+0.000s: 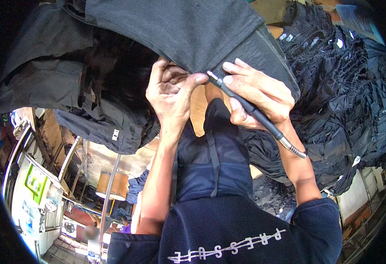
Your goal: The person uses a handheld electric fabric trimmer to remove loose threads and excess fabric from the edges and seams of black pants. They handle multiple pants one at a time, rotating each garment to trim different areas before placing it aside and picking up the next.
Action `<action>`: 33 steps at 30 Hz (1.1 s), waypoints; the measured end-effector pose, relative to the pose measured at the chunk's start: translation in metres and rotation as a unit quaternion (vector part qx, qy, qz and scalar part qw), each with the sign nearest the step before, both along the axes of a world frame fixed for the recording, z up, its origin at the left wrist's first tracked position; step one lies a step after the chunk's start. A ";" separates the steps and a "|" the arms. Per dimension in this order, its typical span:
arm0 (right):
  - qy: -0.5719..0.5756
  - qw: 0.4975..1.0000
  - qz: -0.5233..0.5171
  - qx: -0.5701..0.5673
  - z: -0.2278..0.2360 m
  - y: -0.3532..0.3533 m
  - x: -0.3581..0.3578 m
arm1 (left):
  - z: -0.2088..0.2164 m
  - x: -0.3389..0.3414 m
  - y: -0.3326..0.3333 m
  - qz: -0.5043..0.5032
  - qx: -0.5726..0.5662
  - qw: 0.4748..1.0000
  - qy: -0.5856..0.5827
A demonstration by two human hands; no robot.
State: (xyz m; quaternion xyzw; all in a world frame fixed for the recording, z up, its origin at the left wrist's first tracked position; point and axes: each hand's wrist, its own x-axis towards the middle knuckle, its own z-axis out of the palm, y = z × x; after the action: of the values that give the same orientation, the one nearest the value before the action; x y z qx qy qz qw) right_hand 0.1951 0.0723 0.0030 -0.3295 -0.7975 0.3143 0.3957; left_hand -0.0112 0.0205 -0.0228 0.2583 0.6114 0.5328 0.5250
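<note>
A dark grey garment [171, 31] spreads across the top middle, its lower edge running down between my hands. My left hand [170, 90] is closed at that edge, fingers curled and thumb pressed along the cloth. In my right hand [265, 90] is a black pen-shaped tool [263, 116] with a pale metal tip and a coiled metal sleeve at its rear end. It slants up to the left, and its tip lies close to my left thumb at the cloth. Whether the tip touches the fabric, I cannot tell.
A large heap of black garments [334, 101] with small white tags fills the right side. More dark clothes [47, 83] lie at the left. Lower left are a round wooden stool-like object [112, 185], a metal pole [109, 189] and a green-framed item [35, 180].
</note>
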 end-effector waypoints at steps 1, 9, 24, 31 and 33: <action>-0.001 1.000 0.000 0.001 0.000 0.000 0.000 | 0.000 0.001 -0.001 -0.001 0.002 1.000 0.000; -0.004 1.000 -0.010 0.001 -0.001 -0.001 0.000 | -0.004 0.000 -0.001 0.000 0.020 1.000 -0.006; -0.017 0.997 -0.070 0.009 0.000 -0.001 0.001 | -0.001 0.000 -0.001 -0.014 0.001 1.000 0.000; -0.031 0.994 -0.099 0.012 -0.001 -0.001 0.002 | -0.002 -0.001 -0.002 -0.006 0.003 1.000 -0.012; -0.028 0.992 -0.120 0.003 0.001 -0.001 0.001 | -0.002 -0.001 -0.001 -0.012 0.014 1.000 -0.022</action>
State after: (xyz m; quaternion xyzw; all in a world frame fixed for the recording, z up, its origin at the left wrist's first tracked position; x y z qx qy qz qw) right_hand 0.1962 0.0715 0.0035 -0.4302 -0.7638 0.2526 0.4096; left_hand -0.0127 0.0190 -0.0250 0.2606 0.5891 0.5407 0.5410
